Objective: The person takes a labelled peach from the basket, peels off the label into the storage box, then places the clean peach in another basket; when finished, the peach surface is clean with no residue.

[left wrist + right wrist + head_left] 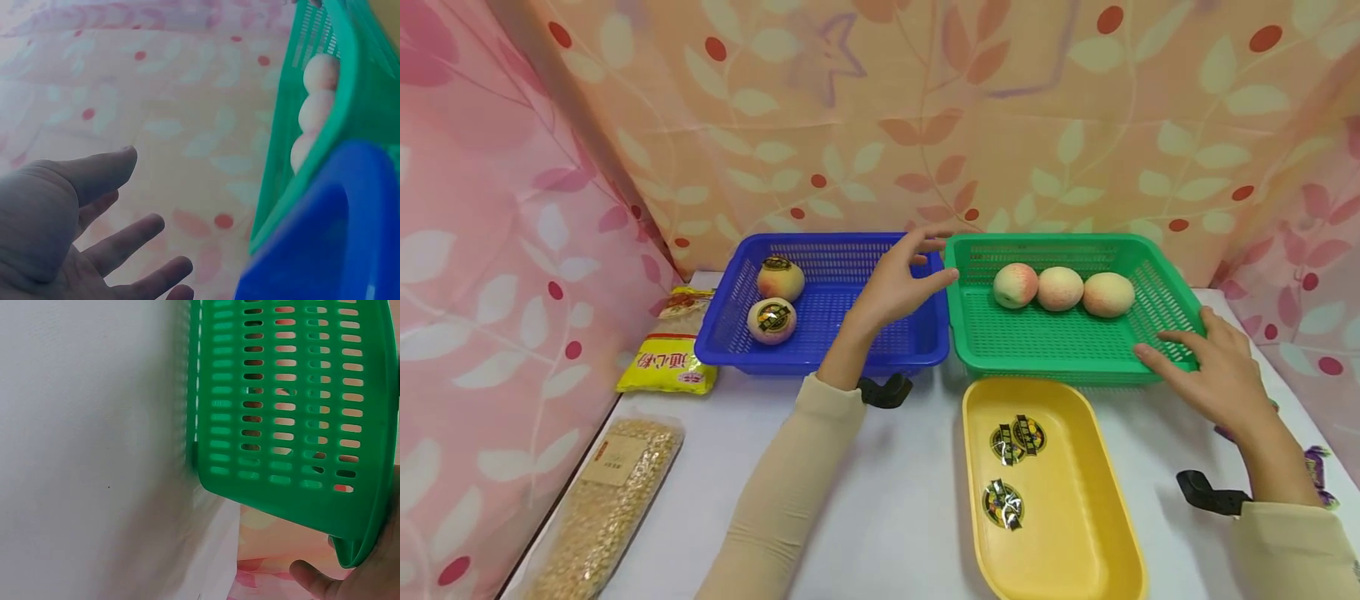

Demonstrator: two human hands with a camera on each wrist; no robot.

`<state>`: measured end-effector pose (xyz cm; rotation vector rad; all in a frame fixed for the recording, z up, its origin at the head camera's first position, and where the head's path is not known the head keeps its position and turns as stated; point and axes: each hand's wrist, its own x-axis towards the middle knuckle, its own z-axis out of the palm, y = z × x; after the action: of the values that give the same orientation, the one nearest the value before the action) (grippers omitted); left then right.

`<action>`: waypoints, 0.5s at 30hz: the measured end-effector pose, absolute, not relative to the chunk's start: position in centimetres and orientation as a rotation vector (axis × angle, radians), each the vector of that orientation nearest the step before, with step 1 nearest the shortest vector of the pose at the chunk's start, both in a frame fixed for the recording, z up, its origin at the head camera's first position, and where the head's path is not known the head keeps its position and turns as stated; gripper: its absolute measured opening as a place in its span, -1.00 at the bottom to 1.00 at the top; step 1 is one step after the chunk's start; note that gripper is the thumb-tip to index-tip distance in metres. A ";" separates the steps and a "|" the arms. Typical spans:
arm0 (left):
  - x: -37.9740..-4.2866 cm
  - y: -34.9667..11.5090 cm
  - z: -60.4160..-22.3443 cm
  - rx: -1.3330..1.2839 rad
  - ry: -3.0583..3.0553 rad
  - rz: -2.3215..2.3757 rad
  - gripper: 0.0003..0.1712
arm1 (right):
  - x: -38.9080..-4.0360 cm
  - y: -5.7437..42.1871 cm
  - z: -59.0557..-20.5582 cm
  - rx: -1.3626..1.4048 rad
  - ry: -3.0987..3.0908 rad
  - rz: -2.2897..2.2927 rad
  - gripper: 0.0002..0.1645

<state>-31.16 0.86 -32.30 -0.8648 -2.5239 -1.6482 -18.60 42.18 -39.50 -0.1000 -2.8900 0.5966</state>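
Note:
My left hand (904, 279) hovers open above the right end of the blue basket (820, 354), its fingers spread and holding nothing (94, 219). Two peaches with stickers (772, 320) lie in that basket's left part. My right hand (1206, 367) rests with straight fingers on the front right rim of the green basket (1052, 350), which shows close up in the right wrist view (294, 412). Three peaches (1060, 288) sit in a row at the back of the green basket. A yellow tray (1060, 533) in front holds three peeled stickers (1018, 437).
A yellow food packet (670, 354) and a clear bag of beans (606, 500) lie at the table's left edge. Patterned cloth walls (925, 117) close in the back and both sides. White tabletop (895, 500) lies between my arms.

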 end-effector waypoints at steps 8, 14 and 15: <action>-29.4 -4.5 -33.4 -0.690 -2.502 -1.584 -0.40 | -18.5 42.3 -39.3 -0.108 -2.924 0.584 -0.17; -28.1 -8.4 -34.7 -0.530 -2.440 -1.571 -0.42 | -18.6 42.2 -39.1 -0.103 -2.929 0.582 -0.16; -27.9 -9.0 -34.9 -0.500 -2.432 -1.568 -0.42 | -18.6 42.2 -39.1 -0.102 -2.931 0.581 -0.17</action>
<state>-27.94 -8.98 -34.90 -0.5000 -2.4316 -1.5683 -18.64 42.19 -39.06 -0.1023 -2.9309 0.5809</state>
